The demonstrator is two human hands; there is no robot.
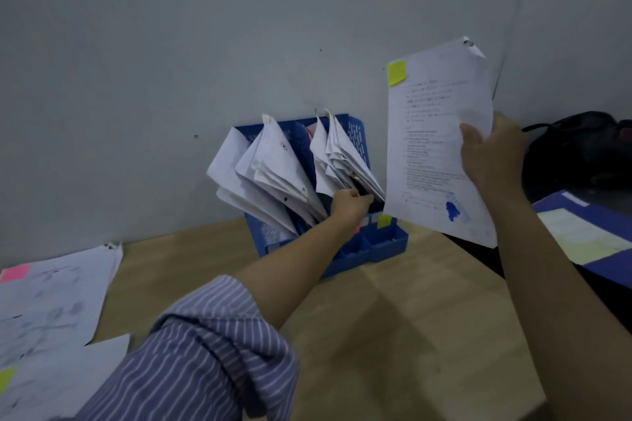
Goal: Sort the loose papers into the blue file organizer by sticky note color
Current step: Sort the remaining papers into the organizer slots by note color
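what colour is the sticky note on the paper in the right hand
Yellow sticky note, at the sheet's top-left corner; head view.

This looks like an office desk pushed into a corner: a wooden tabletop against bare grey walls, a blue file organizer stuffed with printed papers, loose sheets tagged with sticky notes, and a blue folder.
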